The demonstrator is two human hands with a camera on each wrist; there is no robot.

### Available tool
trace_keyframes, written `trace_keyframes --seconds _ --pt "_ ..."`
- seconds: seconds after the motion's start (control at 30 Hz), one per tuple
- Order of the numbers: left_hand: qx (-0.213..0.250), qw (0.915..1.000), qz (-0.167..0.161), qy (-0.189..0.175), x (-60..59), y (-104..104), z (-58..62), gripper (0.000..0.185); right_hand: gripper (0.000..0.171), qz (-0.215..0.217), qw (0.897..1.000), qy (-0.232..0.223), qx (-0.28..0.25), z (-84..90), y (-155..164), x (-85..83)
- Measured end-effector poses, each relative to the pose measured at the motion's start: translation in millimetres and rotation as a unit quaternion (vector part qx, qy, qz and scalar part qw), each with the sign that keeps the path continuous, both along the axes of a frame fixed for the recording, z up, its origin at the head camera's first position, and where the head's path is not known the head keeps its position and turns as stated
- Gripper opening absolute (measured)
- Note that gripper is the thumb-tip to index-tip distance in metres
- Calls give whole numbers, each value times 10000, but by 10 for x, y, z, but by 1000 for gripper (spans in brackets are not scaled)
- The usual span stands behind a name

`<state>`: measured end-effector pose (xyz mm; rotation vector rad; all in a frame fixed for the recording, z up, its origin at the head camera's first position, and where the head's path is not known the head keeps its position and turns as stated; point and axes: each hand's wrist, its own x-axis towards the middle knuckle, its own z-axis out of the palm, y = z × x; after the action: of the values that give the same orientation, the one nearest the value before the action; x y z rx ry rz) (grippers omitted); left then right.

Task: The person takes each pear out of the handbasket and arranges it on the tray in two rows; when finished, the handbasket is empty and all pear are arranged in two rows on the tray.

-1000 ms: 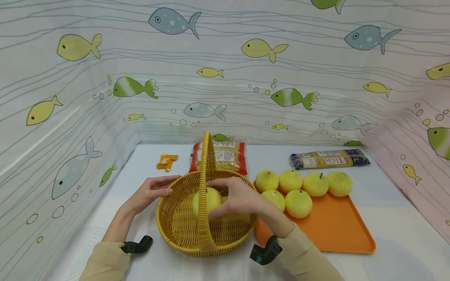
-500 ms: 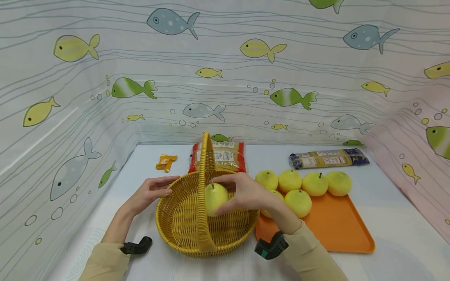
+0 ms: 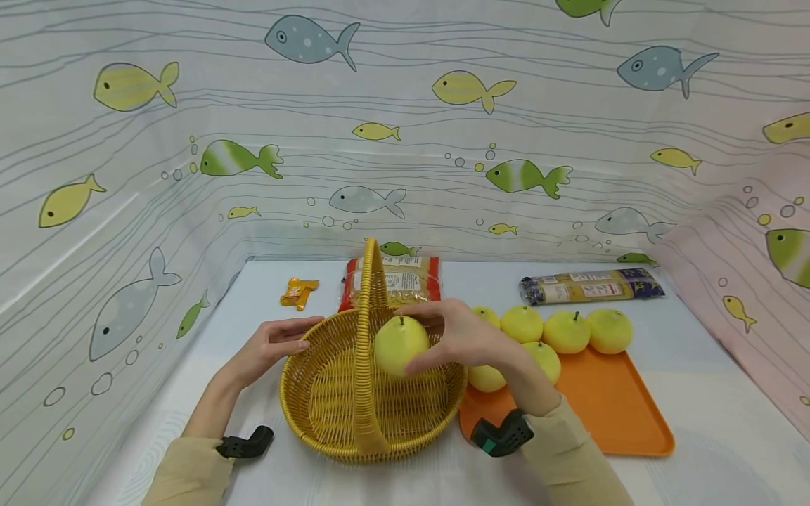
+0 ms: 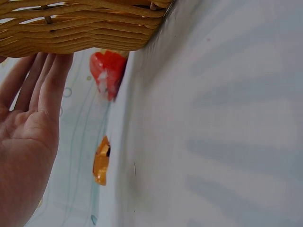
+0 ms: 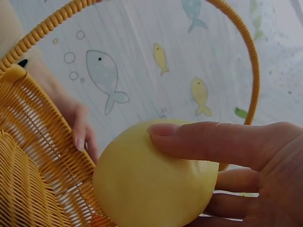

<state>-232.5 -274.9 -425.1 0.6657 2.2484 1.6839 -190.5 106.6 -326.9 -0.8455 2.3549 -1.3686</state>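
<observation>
My right hand [image 3: 465, 334] grips a round yellow-green pear [image 3: 401, 346] with a short dark stem, holding it above the right side of the wicker basket [image 3: 329, 404]. In the right wrist view the thumb lies across the pear [image 5: 151, 179] and the other fingers pass behind it. The basket's tall handle arches up in front of the far rim. My left hand [image 3: 266, 351] touches the basket's left rim, its fingers stretched out along the outer side, as the left wrist view shows. Inside the basket I see only the woven bottom.
Right of the basket, an orange tray [image 3: 607, 414] bears several similar pears [image 3: 567, 332]. Behind stand a red-edged clear food packet [image 3: 405, 281] and a long purple-ended packet [image 3: 591, 286]. A small orange wrapper [image 3: 299, 293] lies at the back left.
My right hand has lifted the pear from inside the basket, up and to the right. My left hand has stayed at the rim, and the basket has hardly moved.
</observation>
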Motion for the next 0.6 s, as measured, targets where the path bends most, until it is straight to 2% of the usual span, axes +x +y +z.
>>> trace_keyframes --seconds 0.6 --pt "-33 10000 -3 42 4 0 5 49 74 -96 9997 206 48 24 159 -50"
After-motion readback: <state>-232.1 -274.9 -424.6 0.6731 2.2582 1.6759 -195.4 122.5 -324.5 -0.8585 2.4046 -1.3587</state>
